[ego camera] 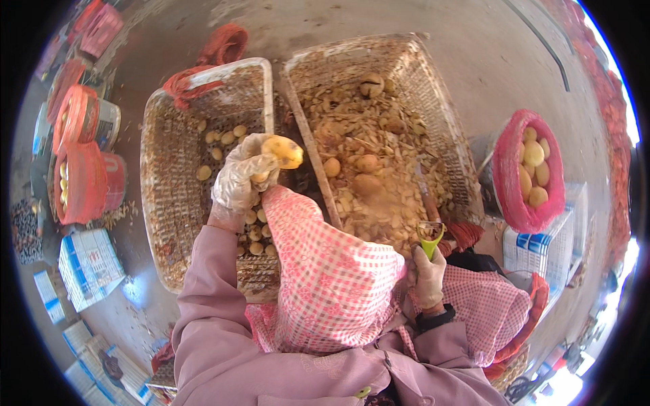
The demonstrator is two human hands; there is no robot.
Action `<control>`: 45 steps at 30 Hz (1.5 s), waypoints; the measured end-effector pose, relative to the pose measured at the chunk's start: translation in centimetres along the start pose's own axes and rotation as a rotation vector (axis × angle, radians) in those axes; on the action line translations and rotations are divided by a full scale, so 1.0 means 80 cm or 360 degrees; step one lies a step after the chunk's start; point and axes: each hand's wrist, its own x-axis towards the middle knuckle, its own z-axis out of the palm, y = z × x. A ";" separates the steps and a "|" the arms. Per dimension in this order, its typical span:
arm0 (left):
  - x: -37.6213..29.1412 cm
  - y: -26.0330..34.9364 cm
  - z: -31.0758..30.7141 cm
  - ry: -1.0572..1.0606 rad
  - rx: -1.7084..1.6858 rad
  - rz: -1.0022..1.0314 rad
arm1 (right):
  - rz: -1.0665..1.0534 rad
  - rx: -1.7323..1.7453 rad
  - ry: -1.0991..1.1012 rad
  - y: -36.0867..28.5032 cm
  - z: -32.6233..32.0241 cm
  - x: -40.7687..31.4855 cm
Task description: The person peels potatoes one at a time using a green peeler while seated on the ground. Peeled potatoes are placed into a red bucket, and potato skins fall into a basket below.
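My left hand (242, 175), in a dirty whitish glove, grips a partly peeled yellow potato (285, 151) with dark spots, above the inner edge of the left crate. A second pale piece shows under its fingers. In my gloved right hand (429, 271) is a green-handled peeler (430, 238), its blade pointing away from me at the near edge of the right crate. Peeled potatoes lie at the bottom of the grimy left plastic crate (170, 203). Peelings (391, 193) and several brown potatoes (366, 185) fill the right crate (447, 116). A pink checked apron (325, 274) covers my lap.
At the right stands a bucket lined with pink mesh (558, 177), holding peeled potatoes, beside white-and-blue crates (553, 259). On the left are mesh-covered buckets (84, 182) and a white-and-blue basket (91, 269). Red netting (190, 83) hangs over the left crate's far rim. A knife-like tool (426, 193) lies on the peelings.
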 end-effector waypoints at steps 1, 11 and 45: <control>0.010 0.006 0.014 -0.0131 0.0199 -0.0070 | 0.0010 -0.0006 -0.0010 0.001 -0.001 0.000; 0.101 -0.048 0.120 -0.0340 0.1380 -0.0392 | 0.0000 0.0054 -0.0113 0.005 -0.011 0.001; 0.026 -0.050 0.017 0.0271 0.1122 0.0667 | -0.0183 -0.0238 0.0060 0.015 -0.005 0.006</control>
